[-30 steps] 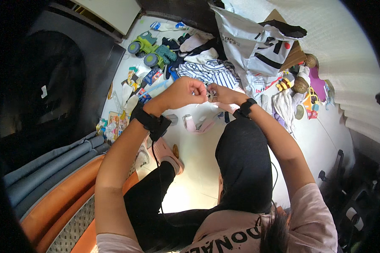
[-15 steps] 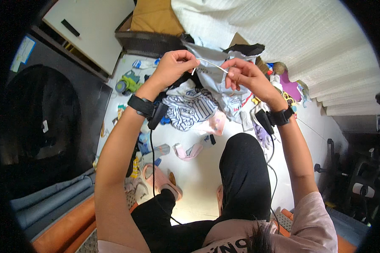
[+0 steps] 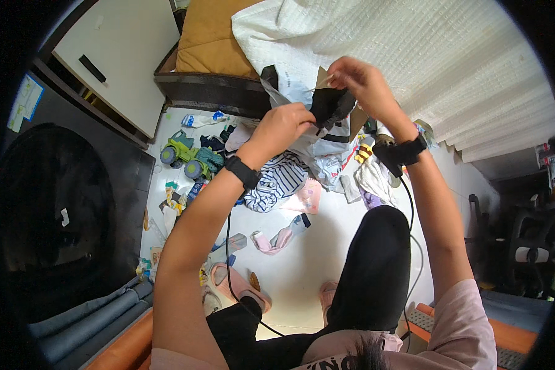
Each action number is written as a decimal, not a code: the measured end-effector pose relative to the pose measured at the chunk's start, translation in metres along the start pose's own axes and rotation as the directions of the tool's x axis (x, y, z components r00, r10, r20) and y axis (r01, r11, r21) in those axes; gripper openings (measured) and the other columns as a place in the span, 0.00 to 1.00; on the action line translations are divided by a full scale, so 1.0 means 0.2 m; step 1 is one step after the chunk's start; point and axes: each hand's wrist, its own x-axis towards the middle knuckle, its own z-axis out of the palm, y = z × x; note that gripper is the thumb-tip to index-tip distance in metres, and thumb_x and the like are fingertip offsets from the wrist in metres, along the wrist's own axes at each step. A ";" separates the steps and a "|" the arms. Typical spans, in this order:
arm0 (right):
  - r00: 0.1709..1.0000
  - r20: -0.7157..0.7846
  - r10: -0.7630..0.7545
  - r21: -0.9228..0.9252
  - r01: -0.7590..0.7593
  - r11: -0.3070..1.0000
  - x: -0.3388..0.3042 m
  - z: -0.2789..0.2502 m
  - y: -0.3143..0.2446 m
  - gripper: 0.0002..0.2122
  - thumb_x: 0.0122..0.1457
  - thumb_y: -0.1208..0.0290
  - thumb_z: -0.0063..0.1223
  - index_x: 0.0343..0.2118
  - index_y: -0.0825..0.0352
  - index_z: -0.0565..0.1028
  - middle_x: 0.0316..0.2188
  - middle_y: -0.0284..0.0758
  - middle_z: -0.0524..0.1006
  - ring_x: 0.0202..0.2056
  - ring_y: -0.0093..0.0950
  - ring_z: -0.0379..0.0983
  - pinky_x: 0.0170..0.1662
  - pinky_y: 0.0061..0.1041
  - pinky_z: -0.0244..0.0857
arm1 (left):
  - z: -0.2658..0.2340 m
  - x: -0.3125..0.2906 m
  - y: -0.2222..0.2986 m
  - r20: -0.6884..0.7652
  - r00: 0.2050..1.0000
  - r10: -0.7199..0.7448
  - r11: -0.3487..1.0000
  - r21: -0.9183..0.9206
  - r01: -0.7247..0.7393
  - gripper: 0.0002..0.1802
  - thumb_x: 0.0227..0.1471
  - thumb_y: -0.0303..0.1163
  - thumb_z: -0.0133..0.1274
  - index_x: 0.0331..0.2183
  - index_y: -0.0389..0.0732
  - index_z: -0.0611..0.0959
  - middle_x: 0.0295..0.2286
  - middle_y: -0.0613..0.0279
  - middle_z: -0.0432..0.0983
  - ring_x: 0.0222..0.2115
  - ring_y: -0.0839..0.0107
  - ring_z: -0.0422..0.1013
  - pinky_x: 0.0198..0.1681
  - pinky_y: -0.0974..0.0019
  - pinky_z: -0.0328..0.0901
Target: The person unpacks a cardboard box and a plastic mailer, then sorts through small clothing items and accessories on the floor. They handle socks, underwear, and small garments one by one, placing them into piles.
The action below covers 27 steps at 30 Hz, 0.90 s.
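My left hand [image 3: 282, 128] is closed with its fingertips at the near rim of a grey-white plastic bag [image 3: 324, 148]; it seems to pinch that rim, though the fingertips are partly hidden. Dark lining [image 3: 330, 105] shows in the bag's mouth. Higher up, at the bag's far right side, my right hand [image 3: 362, 86] is closed in a pinch on a thin white strip [image 3: 320, 85], which trails left over the bag. Below the left hand a striped blue-and-white garment [image 3: 277, 185] lies crumpled on the floor against the bag.
A green toy truck [image 3: 188, 154] stands left of the garment. A pink card-like item [image 3: 308, 196], a pink-and-grey sock [image 3: 274, 240] and a bee-striped toy [image 3: 364, 151] lie around. A white cabinet [image 3: 120, 61] rises at far left, a white curtain [image 3: 413, 55] at the back right.
The strip was stretched between both hands; now only the right hand has it. My left hand moved down and right to the bag's rim, my right hand slightly up. The bag's dark mouth shows wider.
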 end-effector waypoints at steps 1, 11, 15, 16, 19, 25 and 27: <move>0.998 0.060 0.025 -0.006 -0.024 1.000 -0.02 0.03 0.04 0.04 0.65 0.77 0.52 0.40 0.70 0.77 0.30 0.33 0.82 0.34 0.24 0.79 0.42 0.25 0.73 | -0.01 -0.02 0.01 -0.013 0.998 0.059 0.998 -0.005 -0.060 0.06 0.53 0.29 0.58 0.33 0.41 0.86 0.32 0.57 0.79 0.34 0.52 0.77 0.38 0.55 0.72; 0.919 0.113 0.377 -0.830 -0.122 0.545 -0.25 0.19 0.32 0.20 0.61 0.67 0.57 0.57 0.60 0.73 0.51 0.54 0.76 0.41 0.50 0.80 0.46 0.43 0.73 | -0.03 -0.11 0.10 0.101 0.987 0.127 0.990 -0.069 -0.121 0.06 0.51 0.30 0.62 0.32 0.39 0.86 0.29 0.57 0.79 0.31 0.54 0.76 0.35 0.56 0.71; 0.970 -0.109 0.217 -0.851 -0.204 0.484 -0.29 0.15 0.32 0.43 0.56 0.70 0.61 0.72 0.45 0.49 0.55 0.59 0.70 0.39 0.55 0.80 0.40 0.45 0.76 | -0.04 -0.12 0.11 0.075 0.985 0.156 0.987 -0.049 -0.153 0.05 0.51 0.28 0.61 0.31 0.39 0.86 0.30 0.58 0.79 0.32 0.56 0.77 0.35 0.58 0.72; 0.971 -0.168 0.169 -0.847 -0.230 0.480 -0.28 0.13 0.32 0.46 0.54 0.72 0.63 0.72 0.43 0.47 0.56 0.61 0.68 0.37 0.54 0.80 0.37 0.45 0.76 | -0.05 -0.12 0.11 0.059 0.985 0.161 0.986 -0.045 -0.159 0.04 0.51 0.28 0.61 0.31 0.39 0.86 0.30 0.58 0.79 0.32 0.56 0.77 0.35 0.58 0.72; 0.933 -0.283 0.221 -0.810 -0.356 0.466 -0.28 0.00 0.32 0.49 0.51 0.67 0.68 0.72 0.44 0.46 0.43 0.54 0.79 0.33 0.50 0.81 0.34 0.45 0.74 | -0.09 -0.12 0.11 0.020 0.985 0.174 0.984 -0.037 -0.173 0.04 0.50 0.25 0.61 0.32 0.38 0.86 0.31 0.59 0.79 0.32 0.57 0.77 0.36 0.59 0.73; 0.847 -0.399 0.352 -0.750 -0.522 0.407 -0.32 -0.14 0.49 0.29 0.54 0.60 0.66 0.58 0.62 0.72 0.34 0.48 0.82 0.39 0.48 0.81 0.41 0.45 0.74 | -0.08 -0.10 0.13 0.018 0.981 0.194 0.980 -0.041 -0.193 0.05 0.50 0.23 0.61 0.33 0.36 0.85 0.33 0.59 0.79 0.35 0.58 0.77 0.39 0.60 0.73; 0.788 -0.421 0.450 -0.677 -0.603 0.423 -0.29 -0.20 0.53 0.19 0.57 0.61 0.63 0.49 0.65 0.80 0.35 0.52 0.82 0.39 0.51 0.80 0.42 0.47 0.74 | -0.08 -0.08 0.13 0.027 0.980 0.198 0.980 -0.035 -0.197 0.05 0.51 0.24 0.61 0.33 0.36 0.85 0.34 0.58 0.80 0.37 0.58 0.77 0.40 0.61 0.73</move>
